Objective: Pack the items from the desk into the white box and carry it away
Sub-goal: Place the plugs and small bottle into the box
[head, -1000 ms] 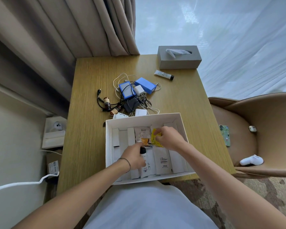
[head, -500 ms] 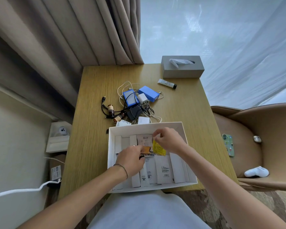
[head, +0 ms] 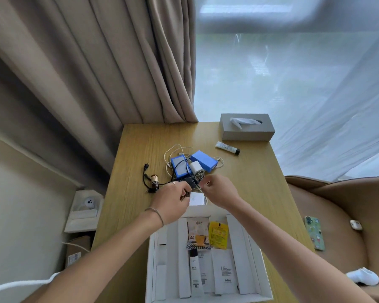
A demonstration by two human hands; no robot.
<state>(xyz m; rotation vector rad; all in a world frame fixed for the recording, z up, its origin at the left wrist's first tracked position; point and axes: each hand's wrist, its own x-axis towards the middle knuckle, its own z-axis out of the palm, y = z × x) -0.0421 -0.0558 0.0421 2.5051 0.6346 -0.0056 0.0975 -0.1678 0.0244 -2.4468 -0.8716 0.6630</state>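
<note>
Beige curtains back a wooden desk (head: 140,149). At its near edge sits the white box (head: 255,270), long axis running away from the camera. Beyond it, the left hand (head: 173,199) and right hand (head: 220,191) each pinch into the cable tangle (head: 184,169); exact grips are unclear.

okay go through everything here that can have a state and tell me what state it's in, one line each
White box: open, partly packed.
Yellow sachet: flat in box.
Cable pile: tangled, on desk.
Tube: capped, lying down.
Tissue box: tissue poking out.
Left hand: reaching into the pile.
Right hand: pinching a cable.
</note>
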